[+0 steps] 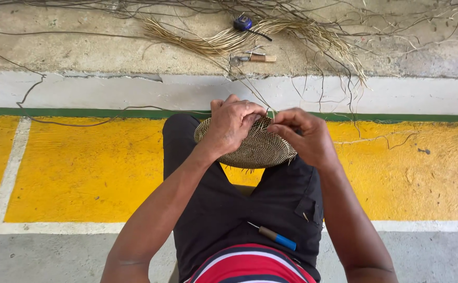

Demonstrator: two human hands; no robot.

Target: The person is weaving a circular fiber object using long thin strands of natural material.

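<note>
The person sits with a round woven disc point(255, 147) resting on the knees, over black trousers point(224, 199). The disc is a flat coil of pale and dark fibre, tilted slightly toward the camera, with loose fibre ends hanging from its near edge.

The left hand point(231, 126) lies on top of the disc's left half. Its fingers are curled and pressed against the weave, with the fingertips bent over the far rim, so the hand clamps the disc in place.

The right hand point(305, 136) sits at the disc's right rim, touching it. Thumb and forefinger are pressed together near the far edge of the disc, where thin strands point(292, 99) run up to the kerb. Whether a strand sits between those fingertips cannot be told; it is too fine to see. The two hands are close together, almost touching above the rim.

An awl point(273, 237) with a wood and blue handle lies on the lap, near the right thigh, apart from both hands. Below it shows the edge of a red, white and dark striped shirt point(250, 264).

The floor under the legs is painted yellow point(82, 167) with white lines. Beyond it run a green stripe and a white kerb point(134, 93). On the concrete ledge above the kerb lie a bundle of straw point(213, 42), a blue tool point(243, 23), a tool with a wooden handle point(252, 58), and tangled dark strands spreading to the right.
</note>
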